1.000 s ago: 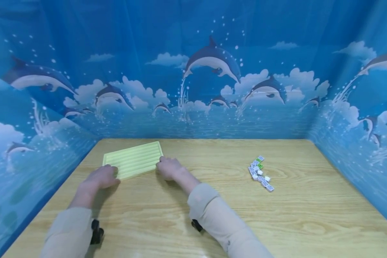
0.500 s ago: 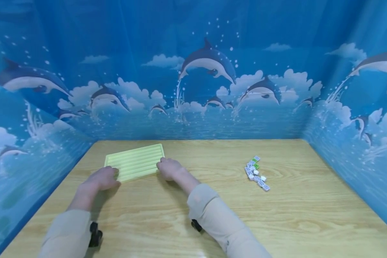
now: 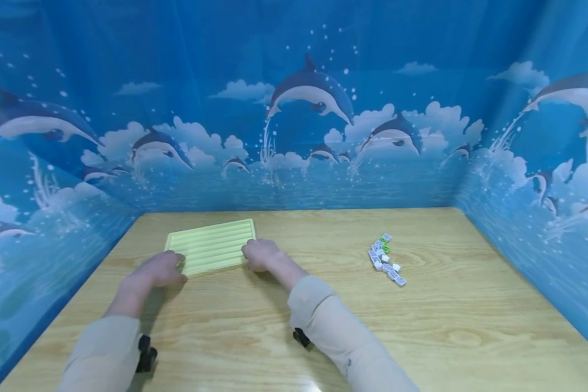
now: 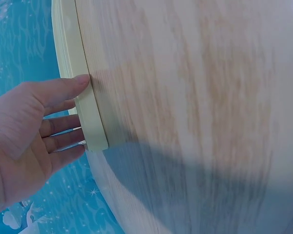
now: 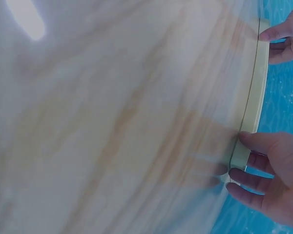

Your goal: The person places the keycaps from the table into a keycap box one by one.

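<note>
Left hand (image 3: 159, 269) and right hand (image 3: 261, 255) each pinch an end of the pale yellow tray (image 3: 210, 247), back left on the table (image 3: 451, 321). Wrist cams show thumbs (image 4: 63, 91) on its front edge; only the head cam catches the little tiles (image 3: 378, 256).

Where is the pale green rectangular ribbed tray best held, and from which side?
Probably at both short end rims, from left and right: the tray is long and shallow, so opposite ends should balance it; raised rims offer edges.
</note>
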Tool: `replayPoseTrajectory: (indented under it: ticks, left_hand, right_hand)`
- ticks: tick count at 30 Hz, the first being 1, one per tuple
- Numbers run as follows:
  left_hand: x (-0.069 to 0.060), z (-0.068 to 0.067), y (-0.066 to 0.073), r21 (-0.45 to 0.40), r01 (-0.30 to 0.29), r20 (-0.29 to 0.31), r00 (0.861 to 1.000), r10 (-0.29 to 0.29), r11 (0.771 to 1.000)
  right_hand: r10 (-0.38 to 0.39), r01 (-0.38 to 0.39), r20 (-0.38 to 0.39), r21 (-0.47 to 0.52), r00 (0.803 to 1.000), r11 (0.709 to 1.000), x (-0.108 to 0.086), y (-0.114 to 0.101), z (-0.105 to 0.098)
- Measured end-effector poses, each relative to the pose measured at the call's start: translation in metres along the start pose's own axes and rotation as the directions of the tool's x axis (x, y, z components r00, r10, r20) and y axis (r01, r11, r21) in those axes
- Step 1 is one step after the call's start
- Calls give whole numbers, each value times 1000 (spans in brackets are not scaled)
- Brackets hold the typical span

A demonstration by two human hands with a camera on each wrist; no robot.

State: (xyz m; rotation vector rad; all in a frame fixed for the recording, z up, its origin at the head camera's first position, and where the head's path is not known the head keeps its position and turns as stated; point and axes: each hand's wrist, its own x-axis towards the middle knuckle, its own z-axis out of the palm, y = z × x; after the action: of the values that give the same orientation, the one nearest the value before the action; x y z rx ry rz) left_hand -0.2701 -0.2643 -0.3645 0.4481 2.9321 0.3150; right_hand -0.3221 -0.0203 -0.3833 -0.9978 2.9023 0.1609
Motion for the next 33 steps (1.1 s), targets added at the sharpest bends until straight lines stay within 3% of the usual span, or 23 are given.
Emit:
replayPoseTrajectory:
  ticks: [17,25,33]
  left_hand:
    - [7,1,14,-15,-42,-13,999,42,999]
    - [13,0,23,-3,-54,34,998,54,999]
    - [15,1,30,-2,-64,48,997,64,998]
  right_hand:
    - [-3,3,20,-2,1000,1000,-10,20,-4]
    - [-9,9,47,-2,999,1000,-17,31,-5]
    - [-22,17,70,69,997,997,-26,37,-8]
